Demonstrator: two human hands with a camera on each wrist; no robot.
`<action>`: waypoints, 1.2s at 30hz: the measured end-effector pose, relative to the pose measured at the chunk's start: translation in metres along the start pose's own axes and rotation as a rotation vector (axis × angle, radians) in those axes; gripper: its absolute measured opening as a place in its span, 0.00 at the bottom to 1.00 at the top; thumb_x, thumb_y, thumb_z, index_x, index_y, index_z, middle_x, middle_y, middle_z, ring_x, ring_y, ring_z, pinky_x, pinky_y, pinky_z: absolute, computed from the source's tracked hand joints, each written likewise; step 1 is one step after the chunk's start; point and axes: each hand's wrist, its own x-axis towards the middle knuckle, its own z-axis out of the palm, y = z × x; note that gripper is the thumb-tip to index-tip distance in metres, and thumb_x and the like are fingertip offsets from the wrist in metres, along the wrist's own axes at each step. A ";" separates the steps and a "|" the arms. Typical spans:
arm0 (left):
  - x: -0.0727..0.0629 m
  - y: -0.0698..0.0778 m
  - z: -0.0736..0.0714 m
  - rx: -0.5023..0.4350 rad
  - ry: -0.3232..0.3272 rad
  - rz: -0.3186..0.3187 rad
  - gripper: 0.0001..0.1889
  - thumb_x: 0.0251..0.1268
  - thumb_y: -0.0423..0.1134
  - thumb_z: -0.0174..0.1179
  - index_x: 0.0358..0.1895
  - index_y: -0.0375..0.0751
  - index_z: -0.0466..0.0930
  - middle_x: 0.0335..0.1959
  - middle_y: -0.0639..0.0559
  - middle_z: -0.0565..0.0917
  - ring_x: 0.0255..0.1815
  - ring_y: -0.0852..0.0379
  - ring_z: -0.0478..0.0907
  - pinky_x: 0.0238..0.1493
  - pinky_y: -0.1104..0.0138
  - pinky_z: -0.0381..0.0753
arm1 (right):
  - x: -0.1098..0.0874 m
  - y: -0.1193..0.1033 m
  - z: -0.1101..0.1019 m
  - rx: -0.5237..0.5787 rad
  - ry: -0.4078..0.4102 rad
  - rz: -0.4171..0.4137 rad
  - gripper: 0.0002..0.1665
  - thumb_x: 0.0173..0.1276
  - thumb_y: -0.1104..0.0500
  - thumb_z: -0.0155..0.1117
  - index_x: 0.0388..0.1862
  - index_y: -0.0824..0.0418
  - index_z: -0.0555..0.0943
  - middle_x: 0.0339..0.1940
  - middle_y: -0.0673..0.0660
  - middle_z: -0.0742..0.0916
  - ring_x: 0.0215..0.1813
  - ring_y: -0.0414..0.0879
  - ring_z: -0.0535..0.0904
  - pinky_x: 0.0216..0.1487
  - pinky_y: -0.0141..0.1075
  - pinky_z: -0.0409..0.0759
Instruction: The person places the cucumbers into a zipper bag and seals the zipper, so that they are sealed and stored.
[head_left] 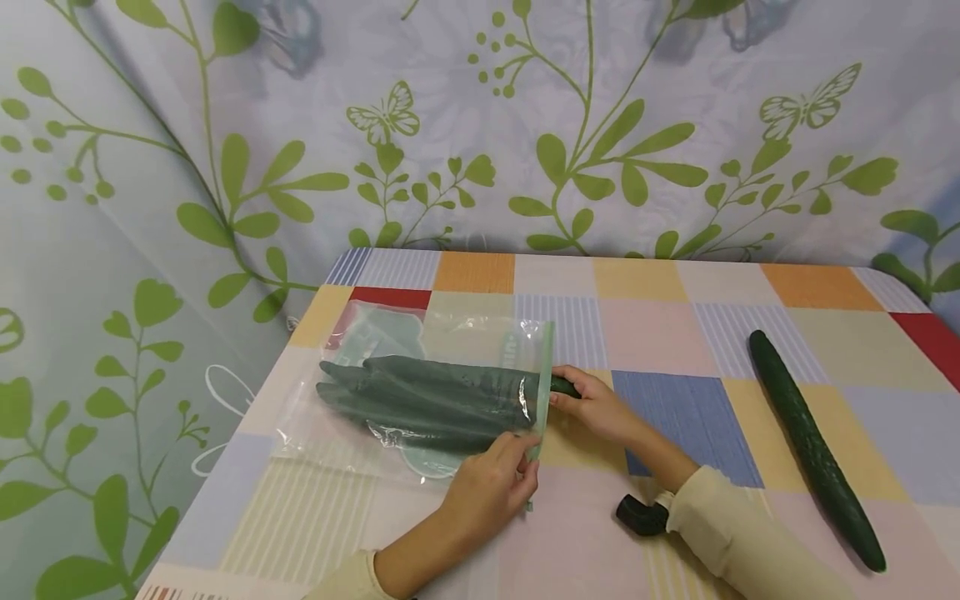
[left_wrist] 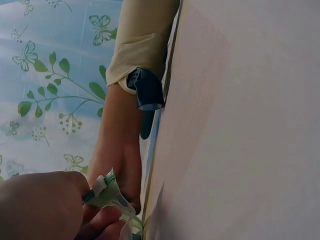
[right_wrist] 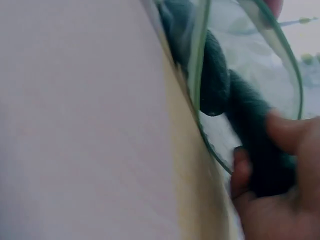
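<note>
A clear zip bag lies on the checked tablecloth and holds several dark green cucumbers. My left hand pinches the bag's green zip edge at its near end; the left wrist view shows that green strip between my fingers. My right hand grips the end of a cucumber that sticks out of the bag's mouth. In the right wrist view my fingers wrap that cucumber inside the open rim.
Another long cucumber lies loose on the table to the right. The table stands against a leaf-patterned curtain at the back and left. A dark wrist-worn device sits at my right sleeve.
</note>
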 end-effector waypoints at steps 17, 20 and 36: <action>-0.003 0.000 -0.002 0.002 -0.003 0.005 0.15 0.43 0.32 0.63 0.40 0.40 0.78 0.22 0.58 0.72 0.17 0.70 0.68 0.19 0.84 0.65 | -0.006 -0.011 0.004 -0.518 0.061 -0.056 0.25 0.59 0.56 0.63 0.52 0.67 0.75 0.38 0.58 0.77 0.40 0.46 0.70 0.40 0.37 0.68; -0.002 0.000 -0.001 0.001 -0.003 0.010 0.15 0.44 0.32 0.63 0.40 0.40 0.78 0.22 0.58 0.71 0.18 0.70 0.67 0.19 0.85 0.63 | -0.008 -0.014 -0.001 -0.544 0.061 -0.061 0.24 0.57 0.58 0.64 0.51 0.67 0.76 0.38 0.59 0.77 0.41 0.49 0.71 0.40 0.38 0.68; 0.000 0.001 0.006 -0.017 -0.015 0.024 0.15 0.43 0.31 0.62 0.40 0.39 0.78 0.22 0.58 0.72 0.18 0.71 0.67 0.19 0.86 0.63 | -0.016 -0.003 -0.044 -0.466 -0.096 -0.015 0.07 0.58 0.66 0.61 0.36 0.67 0.80 0.31 0.55 0.82 0.34 0.43 0.76 0.34 0.32 0.75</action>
